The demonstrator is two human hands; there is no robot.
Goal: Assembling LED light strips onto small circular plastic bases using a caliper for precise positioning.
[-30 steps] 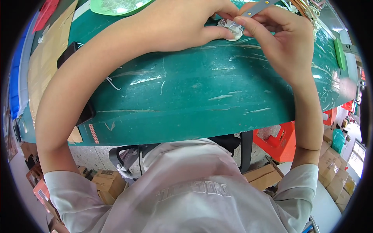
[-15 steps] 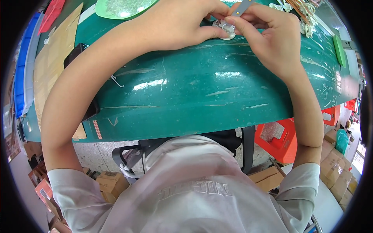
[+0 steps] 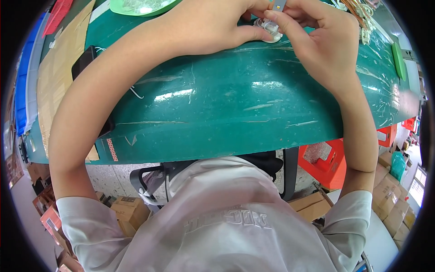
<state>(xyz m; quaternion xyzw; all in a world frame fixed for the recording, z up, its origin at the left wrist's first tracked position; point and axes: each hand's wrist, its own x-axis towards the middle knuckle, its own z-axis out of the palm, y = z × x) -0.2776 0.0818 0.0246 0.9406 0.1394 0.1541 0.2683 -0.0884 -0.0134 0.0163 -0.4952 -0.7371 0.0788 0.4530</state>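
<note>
Where the left hand [image 3: 219,26] and right hand [image 3: 328,43] meet: near the far edge of view, above the green surface [image 3: 217,90], with fingertips almost touching.
Left hand: grasping a round white part [image 3: 272,29], thumb along its near edge; the other fingers are partly hidden.
Right hand: pinching a grey strip [image 3: 278,6] with yellow squares between thumb and fingers, its lower end close to the white part.
White part: between the two hands, with pale wire visible on it; whether it touches the surface, I cannot tell.
Upper left: a green dish [image 3: 116,8] holding clear, strand-like material, partly behind the left arm.
Far left: a cardboard sheet [image 3: 59,77] lying on the surface, a black flat object [image 3: 83,62] beside it, partly covered by the left forearm, and a red basket [image 3: 56,18] farther off.
Upper right: copper-coloured wires [image 3: 358,12] with white ends, just beyond the right hand.
Right edge: a green object [image 3: 398,61].
Below the surface: a red stool [image 3: 333,174].
</note>
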